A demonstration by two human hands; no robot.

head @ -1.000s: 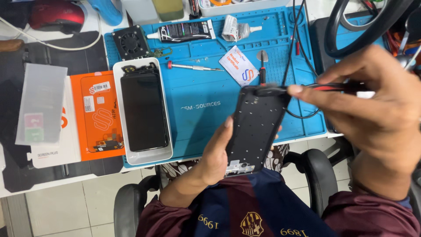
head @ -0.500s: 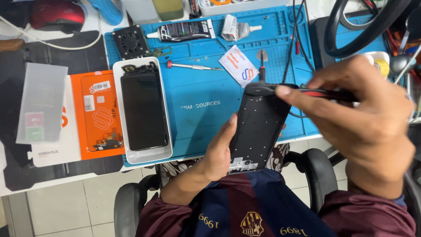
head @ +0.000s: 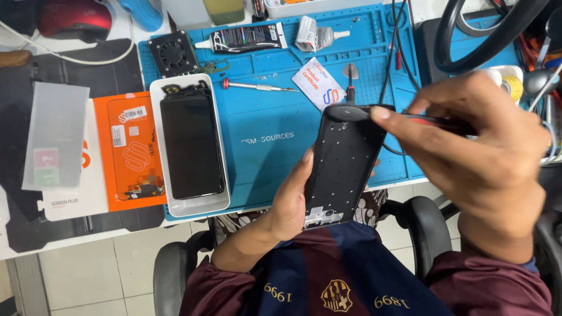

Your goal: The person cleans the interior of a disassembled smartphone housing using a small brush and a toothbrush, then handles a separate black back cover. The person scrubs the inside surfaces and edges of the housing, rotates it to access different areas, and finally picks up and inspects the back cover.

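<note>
Phone frame (head: 345,164) between both hands

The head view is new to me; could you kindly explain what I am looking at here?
It is taken from a camera worn on a person's head, looking down at their own bare hands over a blue work mat. The left hand holds a dark phone frame upright from below. The right hand pinches a thin red-handled tool at the frame's top edge. On the mat lie a phone screen in a white tray, a small screwdriver and a black glue tube.
</note>
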